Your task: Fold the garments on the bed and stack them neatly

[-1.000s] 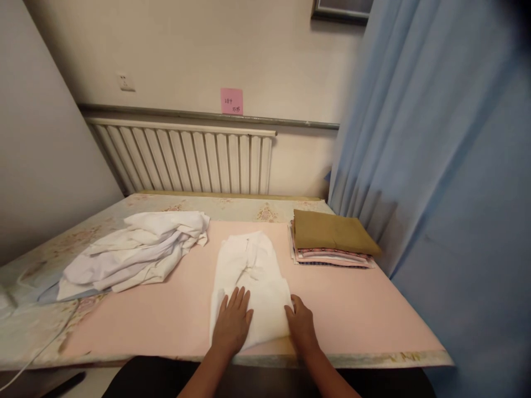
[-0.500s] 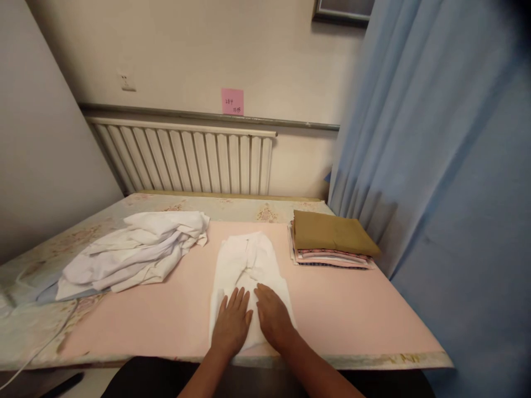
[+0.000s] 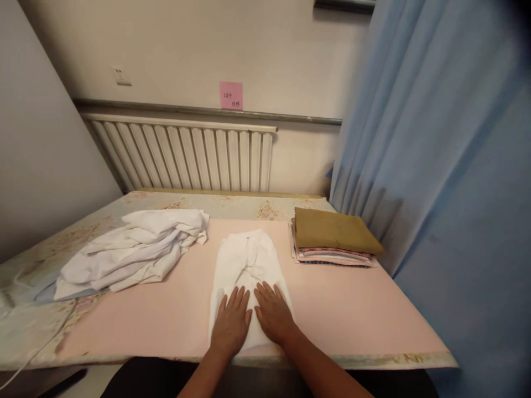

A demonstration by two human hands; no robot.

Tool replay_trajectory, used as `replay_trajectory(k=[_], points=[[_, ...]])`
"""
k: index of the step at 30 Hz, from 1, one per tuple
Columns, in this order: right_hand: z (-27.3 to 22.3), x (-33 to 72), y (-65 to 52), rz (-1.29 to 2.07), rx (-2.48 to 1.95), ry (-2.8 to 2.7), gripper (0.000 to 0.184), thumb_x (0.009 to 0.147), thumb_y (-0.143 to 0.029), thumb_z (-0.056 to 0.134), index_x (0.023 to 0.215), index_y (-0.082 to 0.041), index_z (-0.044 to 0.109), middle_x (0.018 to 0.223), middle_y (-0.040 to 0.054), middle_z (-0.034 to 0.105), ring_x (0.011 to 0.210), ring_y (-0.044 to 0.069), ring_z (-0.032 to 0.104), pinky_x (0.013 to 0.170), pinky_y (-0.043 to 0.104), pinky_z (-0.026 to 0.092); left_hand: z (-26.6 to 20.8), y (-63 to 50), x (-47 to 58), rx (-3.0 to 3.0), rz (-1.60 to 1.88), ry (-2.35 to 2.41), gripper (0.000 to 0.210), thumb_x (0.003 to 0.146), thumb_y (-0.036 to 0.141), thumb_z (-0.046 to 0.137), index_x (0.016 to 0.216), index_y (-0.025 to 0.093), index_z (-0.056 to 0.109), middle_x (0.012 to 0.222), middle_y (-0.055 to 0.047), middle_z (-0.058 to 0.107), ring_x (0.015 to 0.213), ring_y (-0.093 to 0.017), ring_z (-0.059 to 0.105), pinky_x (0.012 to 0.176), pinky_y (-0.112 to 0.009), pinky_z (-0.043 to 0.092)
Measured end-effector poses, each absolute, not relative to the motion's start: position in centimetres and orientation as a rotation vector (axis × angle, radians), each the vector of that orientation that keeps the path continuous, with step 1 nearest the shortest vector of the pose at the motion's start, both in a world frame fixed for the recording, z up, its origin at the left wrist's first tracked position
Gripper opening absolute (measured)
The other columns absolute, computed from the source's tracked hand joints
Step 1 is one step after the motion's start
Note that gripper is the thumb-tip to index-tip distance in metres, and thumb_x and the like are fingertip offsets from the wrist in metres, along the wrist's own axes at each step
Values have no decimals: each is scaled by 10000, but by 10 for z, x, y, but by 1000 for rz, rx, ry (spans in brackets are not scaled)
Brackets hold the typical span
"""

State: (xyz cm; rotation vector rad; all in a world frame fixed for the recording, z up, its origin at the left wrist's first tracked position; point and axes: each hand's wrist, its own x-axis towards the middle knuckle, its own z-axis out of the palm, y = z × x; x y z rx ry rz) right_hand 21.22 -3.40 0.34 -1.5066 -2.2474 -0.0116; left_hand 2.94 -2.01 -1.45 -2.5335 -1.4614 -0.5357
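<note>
Fingers (image 3: pixel 233 299) extended, gripping nothing: left hand (image 3: pixel 229 327) and right hand (image 3: pixel 275 317) rest palm-down on the white garment (image 3: pixel 251 272) at six o'clock, presumably keeping it flat; crumpled white cloth (image 3: pixel 139 249) (ten o'clock from it) and folded stack (image 3: pixel 335 231) (two o'clock) apparently leave working room.

Radiator (image 3: pixel 186 157) behind a floral-covered table (image 3: pixel 219 205)

From afar I see a cream wall (image 3: pixel 282 50) beyond the table's far edge, a grey rail (image 3: pixel 290 116) and a pink note (image 3: pixel 231 95) above the radiator. A blue curtain (image 3: pixel 415 138) hangs along the right edge; the light is dim.
</note>
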Motion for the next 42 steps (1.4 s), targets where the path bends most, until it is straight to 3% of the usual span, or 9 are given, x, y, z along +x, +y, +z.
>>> replay_trajectory(k=[16, 42], points=[[3, 223, -36, -44, -1551, -2255, 509, 956, -406, 468, 1426, -217, 430, 1511, 52, 388, 1430, 247, 261, 1174, 484, 212, -12, -22, 10, -2546, -510, -1421, 503, 951, 359, 385, 1436, 232, 417, 1497, -51, 437, 1414, -270, 321, 1116, -491, 321], [0, 249, -57, -80, -1641, -2196, 494, 962, -391, 455, 1413, -189, 449, 1492, 82, 410, 1404, 252, 327, 1148, 474, 260, -20, -49, -22, -2492, -496, -1600, 491, 943, 358, 389, 1419, 253, 445, 1507, -53, 416, 1410, -269, 335, 1121, -498, 310]])
